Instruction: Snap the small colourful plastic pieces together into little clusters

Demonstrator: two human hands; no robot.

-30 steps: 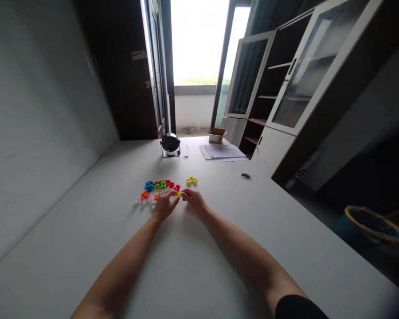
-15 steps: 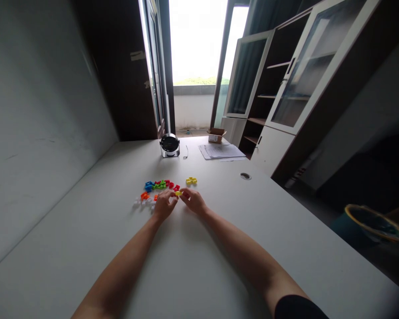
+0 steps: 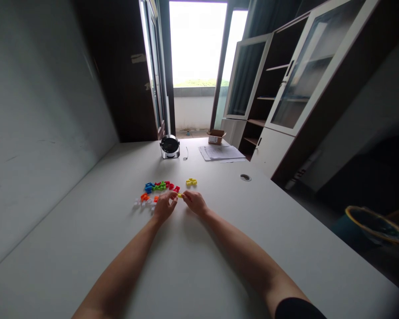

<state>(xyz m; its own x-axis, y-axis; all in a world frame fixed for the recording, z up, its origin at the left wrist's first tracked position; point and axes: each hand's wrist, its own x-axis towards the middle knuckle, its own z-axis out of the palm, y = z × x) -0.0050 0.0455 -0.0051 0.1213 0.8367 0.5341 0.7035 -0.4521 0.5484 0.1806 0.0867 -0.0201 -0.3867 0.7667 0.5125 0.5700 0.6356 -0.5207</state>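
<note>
Between my two hands is a small yellow piece (image 3: 180, 195), pinched by the fingertips of my left hand (image 3: 165, 206) and my right hand (image 3: 194, 203). Just beyond lie other plastic pieces: blue ones (image 3: 148, 187), green ones (image 3: 160, 186) and red ones (image 3: 176, 188). Orange pieces (image 3: 144, 197) and white pieces (image 3: 137, 202) sit left of my left hand, which partly hides some of them. More yellow pieces (image 3: 191, 181) rest past my right hand.
The white table (image 3: 186, 266) carries a round black and silver device (image 3: 170, 146), a thin cord (image 3: 185, 153), papers (image 3: 223, 152) and an open cardboard box (image 3: 216, 136) at its far side. A round cable hole (image 3: 245, 177) is at the right.
The yellow piece between my hands has shifted slightly right and looks turned a little. My right fingertips have moved slightly right. The loose pieces lie as before.
</note>
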